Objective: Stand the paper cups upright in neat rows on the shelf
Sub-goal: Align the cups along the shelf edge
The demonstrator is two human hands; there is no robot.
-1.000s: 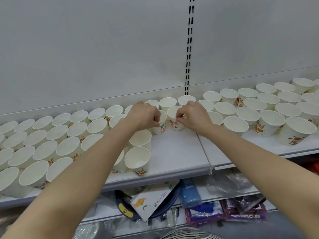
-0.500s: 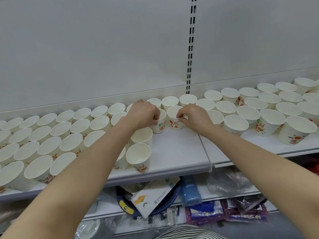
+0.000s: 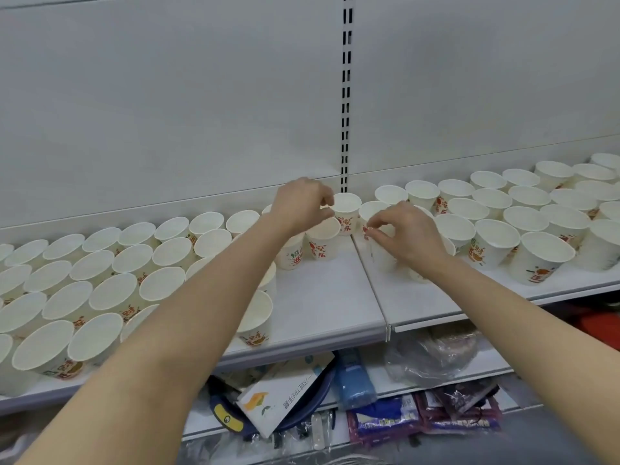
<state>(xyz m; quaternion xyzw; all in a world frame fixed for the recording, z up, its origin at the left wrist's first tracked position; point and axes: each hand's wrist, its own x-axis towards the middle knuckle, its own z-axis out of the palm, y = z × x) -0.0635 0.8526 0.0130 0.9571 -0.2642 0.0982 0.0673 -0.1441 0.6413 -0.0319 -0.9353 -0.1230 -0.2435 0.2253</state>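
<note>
Both hands work at the middle of the frame, where the two white shelf boards meet. The left hand has its fingers curled, pinching the rim of a paper cup that stands upright in the back row, just right of it. The right hand pinches the near rim of another cup with thumb and fingertips, a little lower and to the right. Both held cups have their long axis vertical, mouths up. The bare gap in the rows lies below and between the hands, toward the shelf's front edge, so either hand is about equally near it. Filled rows of upright cups spread to lower left, and more cups to the right.
</note>
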